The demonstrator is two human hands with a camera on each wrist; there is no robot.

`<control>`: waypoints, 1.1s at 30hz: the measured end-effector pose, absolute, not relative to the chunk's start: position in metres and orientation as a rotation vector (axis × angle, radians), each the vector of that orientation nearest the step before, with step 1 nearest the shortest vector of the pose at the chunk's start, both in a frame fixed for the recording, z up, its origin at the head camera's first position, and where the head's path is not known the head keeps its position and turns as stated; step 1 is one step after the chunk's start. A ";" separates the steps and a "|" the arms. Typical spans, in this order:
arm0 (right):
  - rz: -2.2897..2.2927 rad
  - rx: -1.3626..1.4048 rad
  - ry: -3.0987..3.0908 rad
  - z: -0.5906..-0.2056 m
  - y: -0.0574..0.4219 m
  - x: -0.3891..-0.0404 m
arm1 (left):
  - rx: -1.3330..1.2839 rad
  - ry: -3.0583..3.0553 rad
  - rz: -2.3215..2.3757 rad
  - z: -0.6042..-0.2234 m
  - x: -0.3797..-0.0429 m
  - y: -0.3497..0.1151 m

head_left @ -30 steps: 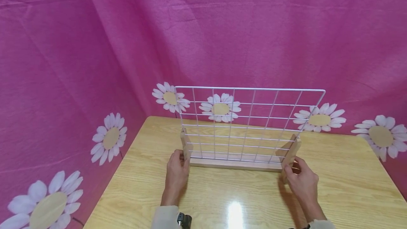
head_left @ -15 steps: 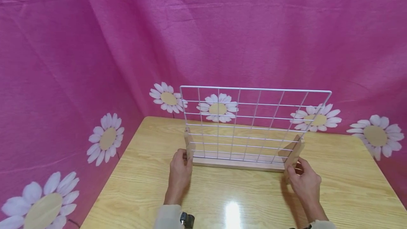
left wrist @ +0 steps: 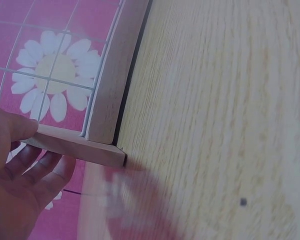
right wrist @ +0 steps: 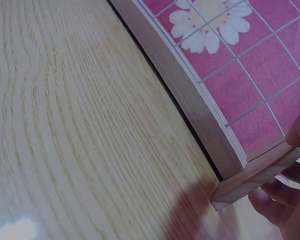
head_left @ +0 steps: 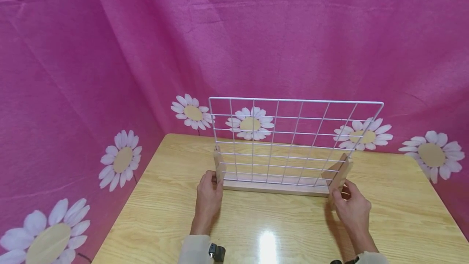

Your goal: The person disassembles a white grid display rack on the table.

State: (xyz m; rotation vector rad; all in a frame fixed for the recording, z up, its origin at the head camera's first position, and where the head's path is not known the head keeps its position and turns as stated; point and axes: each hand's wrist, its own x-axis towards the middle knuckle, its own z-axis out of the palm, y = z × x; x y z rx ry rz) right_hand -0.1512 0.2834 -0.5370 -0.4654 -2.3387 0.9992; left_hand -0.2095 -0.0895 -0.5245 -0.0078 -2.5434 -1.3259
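Observation:
A white wire grid (head_left: 271, 144) stands upright, leaning slightly, in a wooden stand on the table. The stand has a long front bar (head_left: 275, 188) and a wooden side piece at each end. My left hand (head_left: 208, 194) pinches the left side piece (left wrist: 82, 146), thumb on one face and fingers on the other. At the opposite end my right hand (head_left: 352, 207) grips the right side piece (right wrist: 255, 172) the same way. In both wrist views a narrow dark gap or shadow runs along the bar's lower edge. Some fingertips are hidden behind the wood.
The light wood-grain table (head_left: 176, 223) extends around the stand, with a bright light reflection near its front. A magenta cloth (head_left: 278, 52) with printed daisies and white letters hangs behind the table and along its left side.
The rack has shifted a little to the right on the table, both hands moving with it and keeping their hold. The head view has also turned slightly.

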 end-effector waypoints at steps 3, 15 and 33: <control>0.995 -0.469 -2.339 -0.537 0.284 -0.151 | -0.002 -2.551 -1.336 -0.526 -0.210 -0.089; 0.996 -0.503 -2.352 -0.537 0.287 -0.151 | -0.015 -2.531 -1.351 -0.524 -0.209 -0.082; 1.104 -0.599 -2.107 -0.527 0.260 -0.149 | 0.021 -2.561 -1.349 -0.522 -0.209 -0.081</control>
